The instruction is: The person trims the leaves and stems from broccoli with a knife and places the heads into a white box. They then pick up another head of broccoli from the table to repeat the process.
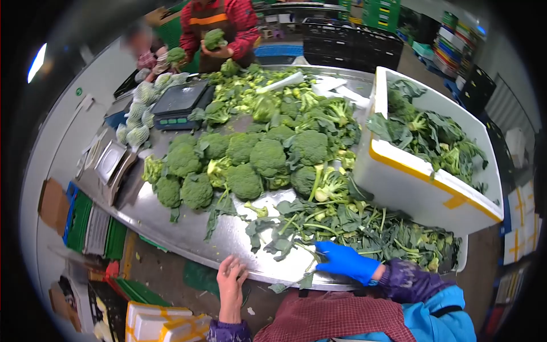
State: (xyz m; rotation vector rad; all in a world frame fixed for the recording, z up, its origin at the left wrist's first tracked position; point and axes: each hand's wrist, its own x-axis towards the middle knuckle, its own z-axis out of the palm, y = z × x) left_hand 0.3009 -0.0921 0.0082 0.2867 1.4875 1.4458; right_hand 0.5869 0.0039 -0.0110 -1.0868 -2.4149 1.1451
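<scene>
My left hand (231, 280) is bare and hangs at the front edge of the metal table (199, 242), fingers apart and slightly curled, with nothing in it. My right hand (346, 261) wears a blue glove and lies over the near edge of a pile of cut leaves and stems (370, 231), fingers spread, with no item visible in its grip. Beyond the leaves, several broccoli heads (268, 158) sit close together across the middle of the table. A small cut piece (259, 210) lies just in front of them.
A white foam box (421, 194) full of leaves leans at the right. A scale (181, 100) and net-wrapped heads (137, 117) are at the back left. Across the table, a person in red sleeves (242, 25) holds broccoli; another person is beside them. Crates (102, 228) stand below left.
</scene>
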